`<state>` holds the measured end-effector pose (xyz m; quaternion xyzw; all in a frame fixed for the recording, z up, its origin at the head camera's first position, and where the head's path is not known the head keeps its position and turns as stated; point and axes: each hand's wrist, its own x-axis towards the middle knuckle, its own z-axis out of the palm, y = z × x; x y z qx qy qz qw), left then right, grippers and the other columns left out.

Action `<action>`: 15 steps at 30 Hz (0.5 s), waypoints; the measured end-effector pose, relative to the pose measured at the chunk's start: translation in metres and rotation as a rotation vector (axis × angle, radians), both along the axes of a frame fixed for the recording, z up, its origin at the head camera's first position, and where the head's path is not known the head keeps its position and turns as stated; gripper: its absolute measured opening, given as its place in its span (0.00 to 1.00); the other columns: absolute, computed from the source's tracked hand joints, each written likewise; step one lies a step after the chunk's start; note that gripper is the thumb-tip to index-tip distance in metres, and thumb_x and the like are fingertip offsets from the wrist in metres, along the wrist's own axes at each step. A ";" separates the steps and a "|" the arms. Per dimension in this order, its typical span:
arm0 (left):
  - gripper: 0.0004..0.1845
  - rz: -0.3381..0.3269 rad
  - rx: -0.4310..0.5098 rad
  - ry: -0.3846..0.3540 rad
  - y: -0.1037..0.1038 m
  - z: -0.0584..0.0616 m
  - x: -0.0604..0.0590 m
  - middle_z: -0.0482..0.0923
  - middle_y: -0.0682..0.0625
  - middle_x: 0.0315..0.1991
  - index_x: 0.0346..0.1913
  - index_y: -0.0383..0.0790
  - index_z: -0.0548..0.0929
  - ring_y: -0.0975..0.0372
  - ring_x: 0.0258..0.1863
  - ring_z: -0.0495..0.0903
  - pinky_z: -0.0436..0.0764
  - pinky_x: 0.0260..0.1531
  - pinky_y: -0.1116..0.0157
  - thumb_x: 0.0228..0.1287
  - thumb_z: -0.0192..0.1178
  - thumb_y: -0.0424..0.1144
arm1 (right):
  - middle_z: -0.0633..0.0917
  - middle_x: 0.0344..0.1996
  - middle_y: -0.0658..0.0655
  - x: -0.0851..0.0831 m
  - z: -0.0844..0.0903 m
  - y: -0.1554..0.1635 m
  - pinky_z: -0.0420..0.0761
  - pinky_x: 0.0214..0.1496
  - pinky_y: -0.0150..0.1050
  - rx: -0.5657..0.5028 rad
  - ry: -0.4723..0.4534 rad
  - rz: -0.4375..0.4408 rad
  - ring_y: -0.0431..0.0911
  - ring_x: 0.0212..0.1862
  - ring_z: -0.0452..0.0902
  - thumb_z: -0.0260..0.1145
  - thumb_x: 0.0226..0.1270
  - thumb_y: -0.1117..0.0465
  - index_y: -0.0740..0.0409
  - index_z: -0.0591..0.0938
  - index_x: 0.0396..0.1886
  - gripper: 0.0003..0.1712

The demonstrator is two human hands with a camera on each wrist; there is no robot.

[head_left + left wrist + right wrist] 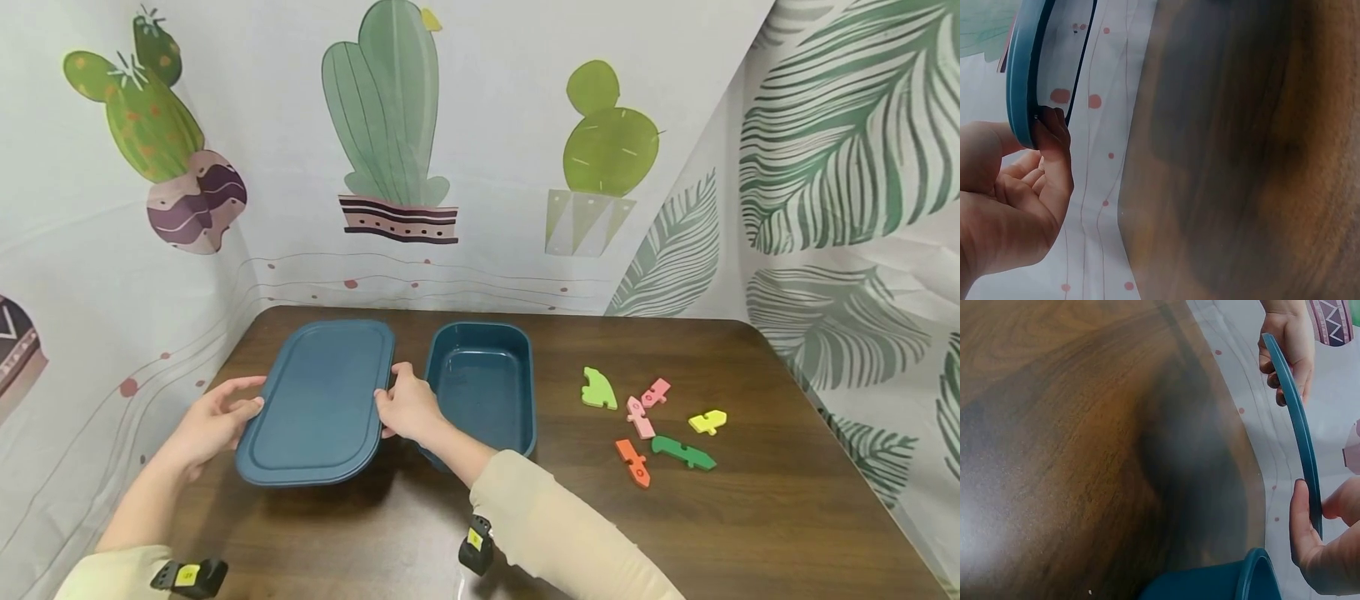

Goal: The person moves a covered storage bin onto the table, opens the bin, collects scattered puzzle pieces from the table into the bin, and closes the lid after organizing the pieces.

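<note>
A dark teal rectangular lid [318, 400] hangs a little above the left part of the brown table, held by both hands. My left hand [213, 421] grips its left edge, thumb on top and fingers [1054, 144] beneath the lid's rim [1019, 81]. My right hand [405, 406] grips the right edge, pinching the thin lid [1300, 434] between thumb and fingers [1300, 525]. The matching teal box [483, 383] stands open and empty just right of the lid, its rim [1254, 575] below my right hand.
Several foam puzzle pieces lie on the table right of the box: a green one [598, 390], pink ones [641, 414], a yellow one [708, 421], an orange one [633, 462], a dark green one [682, 452]. Cactus-printed cloth walls close in the table [750, 517] at back and sides.
</note>
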<state>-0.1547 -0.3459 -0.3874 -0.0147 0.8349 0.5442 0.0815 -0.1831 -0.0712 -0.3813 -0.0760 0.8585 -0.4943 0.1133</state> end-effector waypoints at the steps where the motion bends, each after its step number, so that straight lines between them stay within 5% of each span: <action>1: 0.27 0.000 -0.007 0.004 -0.001 0.000 0.001 0.78 0.59 0.30 0.64 0.36 0.58 0.68 0.22 0.72 0.79 0.23 0.65 0.68 0.51 0.43 | 0.85 0.33 0.54 0.000 -0.001 -0.001 0.76 0.22 0.29 -0.002 0.000 0.000 0.43 0.16 0.80 0.57 0.67 0.60 0.62 0.62 0.63 0.27; 15: 0.26 0.023 -0.110 0.056 -0.011 -0.009 0.004 0.78 0.60 0.28 0.63 0.34 0.62 0.70 0.16 0.63 0.69 0.14 0.67 0.68 0.52 0.43 | 0.81 0.20 0.51 0.009 -0.009 -0.017 0.73 0.18 0.29 0.041 -0.016 -0.046 0.40 0.12 0.77 0.57 0.67 0.61 0.60 0.63 0.63 0.27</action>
